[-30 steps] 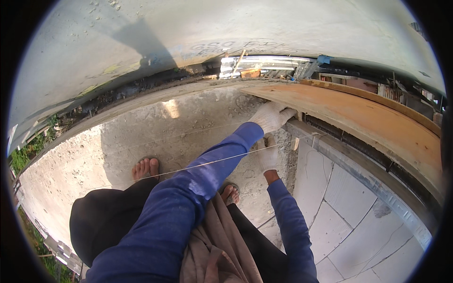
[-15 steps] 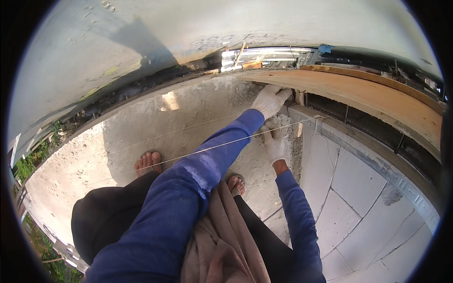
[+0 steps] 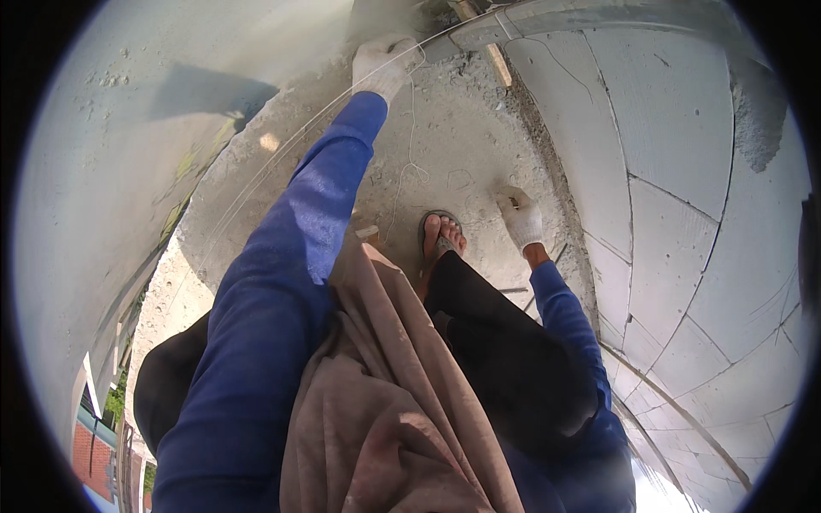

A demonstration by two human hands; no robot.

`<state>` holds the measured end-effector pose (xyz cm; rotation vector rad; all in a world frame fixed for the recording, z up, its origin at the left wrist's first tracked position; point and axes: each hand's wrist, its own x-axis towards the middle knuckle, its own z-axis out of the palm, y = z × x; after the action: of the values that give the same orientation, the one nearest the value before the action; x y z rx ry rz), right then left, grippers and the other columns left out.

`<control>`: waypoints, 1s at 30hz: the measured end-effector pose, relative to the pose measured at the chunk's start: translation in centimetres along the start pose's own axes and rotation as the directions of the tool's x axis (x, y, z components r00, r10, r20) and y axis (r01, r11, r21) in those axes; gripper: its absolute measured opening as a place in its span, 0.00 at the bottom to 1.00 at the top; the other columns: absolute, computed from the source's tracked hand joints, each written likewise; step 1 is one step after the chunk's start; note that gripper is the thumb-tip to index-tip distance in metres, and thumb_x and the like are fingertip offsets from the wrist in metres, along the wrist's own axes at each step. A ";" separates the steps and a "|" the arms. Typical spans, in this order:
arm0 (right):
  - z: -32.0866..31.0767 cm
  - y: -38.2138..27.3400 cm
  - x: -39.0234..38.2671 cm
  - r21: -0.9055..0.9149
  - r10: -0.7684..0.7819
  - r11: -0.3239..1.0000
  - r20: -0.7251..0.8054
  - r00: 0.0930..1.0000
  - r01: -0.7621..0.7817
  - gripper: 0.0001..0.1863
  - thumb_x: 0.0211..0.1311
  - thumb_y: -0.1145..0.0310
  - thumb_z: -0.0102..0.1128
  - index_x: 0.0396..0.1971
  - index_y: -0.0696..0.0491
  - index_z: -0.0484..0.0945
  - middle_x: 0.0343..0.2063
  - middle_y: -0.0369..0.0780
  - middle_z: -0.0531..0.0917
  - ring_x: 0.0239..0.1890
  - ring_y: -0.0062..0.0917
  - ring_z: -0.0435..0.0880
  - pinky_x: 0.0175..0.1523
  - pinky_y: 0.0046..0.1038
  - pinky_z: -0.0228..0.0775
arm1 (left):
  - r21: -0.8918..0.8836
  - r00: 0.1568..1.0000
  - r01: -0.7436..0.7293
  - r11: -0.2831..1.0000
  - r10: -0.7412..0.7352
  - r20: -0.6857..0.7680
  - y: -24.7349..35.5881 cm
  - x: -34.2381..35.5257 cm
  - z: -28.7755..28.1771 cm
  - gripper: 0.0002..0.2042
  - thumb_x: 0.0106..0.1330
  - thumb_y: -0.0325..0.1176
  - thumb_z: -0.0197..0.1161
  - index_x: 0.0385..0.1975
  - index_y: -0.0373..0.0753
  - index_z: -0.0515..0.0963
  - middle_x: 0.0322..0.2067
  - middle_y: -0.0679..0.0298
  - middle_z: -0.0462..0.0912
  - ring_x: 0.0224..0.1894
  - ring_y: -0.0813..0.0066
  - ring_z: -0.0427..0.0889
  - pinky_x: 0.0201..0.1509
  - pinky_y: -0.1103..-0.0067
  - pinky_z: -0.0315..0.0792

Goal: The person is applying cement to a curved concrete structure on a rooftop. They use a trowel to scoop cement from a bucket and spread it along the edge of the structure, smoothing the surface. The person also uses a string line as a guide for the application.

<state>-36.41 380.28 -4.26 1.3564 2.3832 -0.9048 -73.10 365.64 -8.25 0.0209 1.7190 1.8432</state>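
Note:
My left hand point(image 3: 382, 68), in a white glove, is raised at the top of the concrete surface point(image 3: 462, 137), fingers curled at a thin string point(image 3: 333, 106); their grip is unclear. A looser thread point(image 3: 412, 128) hangs beside it. My right hand point(image 3: 518, 215), also gloved, is lower, beside my right foot point(image 3: 440, 235) in a flip-flop. Its fingers are bent round a small dark thing too small to name. A short wood piece point(image 3: 499, 65) lies along the edge to the right of my left hand.
A wall of pale blocks point(image 3: 676, 145) runs down the right. A grey smooth surface point(image 3: 94, 197) curves along the left, past the concrete's edge. Another small wood piece point(image 3: 368, 234) shows near my clothing. Greenery and red brickwork point(image 3: 92, 453) show at the lower left.
The view has tilted downward, so the large plywood board has left it. My right hand has moved down, away from the left, which stays at the top corner.

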 end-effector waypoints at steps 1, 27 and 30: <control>0.9 0.5 -0.6 0.032 -0.006 0.999 -0.041 0.999 0.008 0.19 0.67 0.58 0.66 0.51 0.55 0.85 0.38 0.42 0.89 0.39 0.23 0.87 0.45 0.26 0.78 | -0.054 1.000 0.019 0.998 -0.019 -0.011 -0.3 -0.2 0.0 0.12 0.70 0.36 0.65 0.44 0.33 0.86 0.35 0.65 0.87 0.33 0.80 0.81 0.37 0.81 0.75; 5.7 -13.0 5.1 0.820 -0.109 0.547 -0.128 0.986 0.167 0.12 0.70 0.65 0.62 0.38 0.60 0.81 0.29 0.41 0.86 0.31 0.22 0.83 0.40 0.28 0.75 | 0.504 0.843 0.062 0.861 -0.315 0.436 3.5 -9.1 3.3 0.20 0.65 0.42 0.72 0.52 0.36 0.85 0.37 0.68 0.85 0.29 0.83 0.74 0.31 0.84 0.68; 4.8 -13.1 3.2 0.903 -0.122 0.419 -0.041 0.992 0.089 0.10 0.73 0.66 0.59 0.40 0.59 0.80 0.30 0.37 0.86 0.31 0.20 0.83 0.39 0.26 0.75 | 0.530 0.842 0.026 0.848 -0.304 0.446 2.3 -9.1 3.8 0.20 0.64 0.42 0.73 0.50 0.36 0.86 0.37 0.69 0.85 0.28 0.84 0.72 0.30 0.84 0.66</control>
<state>-49.53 374.53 -4.42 1.4061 1.9158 -2.4890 -65.05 365.19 -2.05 0.5159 1.6828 1.0665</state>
